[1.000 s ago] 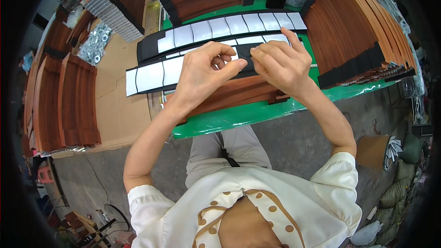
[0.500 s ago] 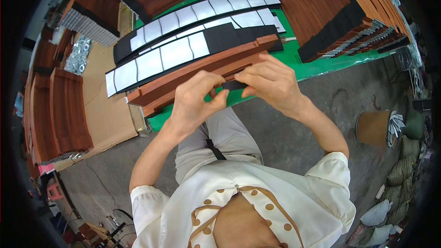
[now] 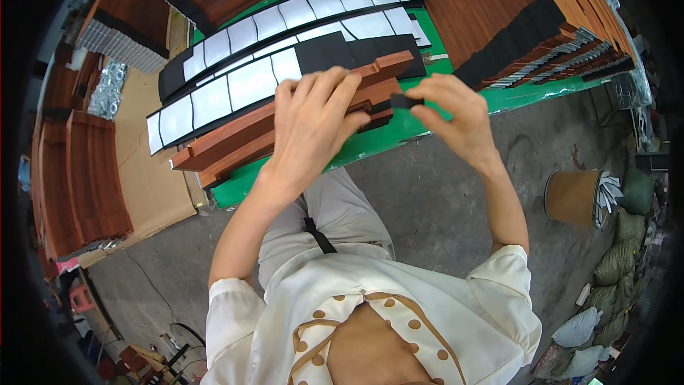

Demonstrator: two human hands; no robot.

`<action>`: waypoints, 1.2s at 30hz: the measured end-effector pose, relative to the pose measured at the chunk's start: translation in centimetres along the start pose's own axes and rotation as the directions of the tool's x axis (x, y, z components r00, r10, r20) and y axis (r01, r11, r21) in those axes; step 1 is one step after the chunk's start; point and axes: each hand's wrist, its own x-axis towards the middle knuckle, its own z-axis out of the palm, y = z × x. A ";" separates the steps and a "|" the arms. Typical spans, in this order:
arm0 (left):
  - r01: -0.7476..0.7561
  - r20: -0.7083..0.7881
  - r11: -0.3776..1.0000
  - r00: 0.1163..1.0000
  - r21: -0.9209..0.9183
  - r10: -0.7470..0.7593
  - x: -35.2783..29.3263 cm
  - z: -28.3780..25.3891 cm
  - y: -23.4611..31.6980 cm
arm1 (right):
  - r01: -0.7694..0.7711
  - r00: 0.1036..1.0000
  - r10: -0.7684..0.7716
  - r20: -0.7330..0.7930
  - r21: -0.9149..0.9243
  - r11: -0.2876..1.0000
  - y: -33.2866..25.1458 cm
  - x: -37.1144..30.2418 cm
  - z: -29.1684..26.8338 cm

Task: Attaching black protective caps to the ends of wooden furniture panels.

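My right hand (image 3: 456,115) pinches a small black pad (image 3: 403,102) between thumb and fingers, just off the right end of a reddish-brown wooden piece. My left hand (image 3: 313,125) is closed over that long wooden piece (image 3: 231,130), fingers across its top and thumb on the near side. The piece has a notched, stepped profile, and a dark fitting shows on its near side by my left thumb. Behind it lie black strips (image 3: 324,53) partly covered with white rectangular sheets (image 3: 254,85).
Stacked reddish-brown boards (image 3: 470,14) with black ends stand at the back and right of the green tabletop (image 3: 427,125). Cardboard (image 3: 157,164) and more curved boards (image 3: 100,171) are at left, near a clear bag of metal parts (image 3: 108,89). A brown bin (image 3: 570,196) stands on the floor.
My right hand has moved right and slightly up with the black pad, away from my left hand. My left hand has gone from pinching beside the pad to gripping the wooden piece from above.
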 end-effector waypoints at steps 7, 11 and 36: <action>0.169 0.009 0.984 0.986 -0.060 -0.169 3.4 4.3 -1.1 | -0.040 0.998 0.039 -0.043 -0.003 0.999 3.9 2.3 0.1; 0.284 0.001 0.947 0.958 -0.153 -0.287 3.7 5.4 -1.4 | 0.002 1.000 -0.001 0.026 -0.036 0.999 5.3 3.7 0.6; 0.299 -0.034 0.946 0.952 -0.125 -0.306 3.7 5.7 -1.3 | 0.044 0.990 -0.044 0.136 0.002 0.999 7.1 5.0 1.4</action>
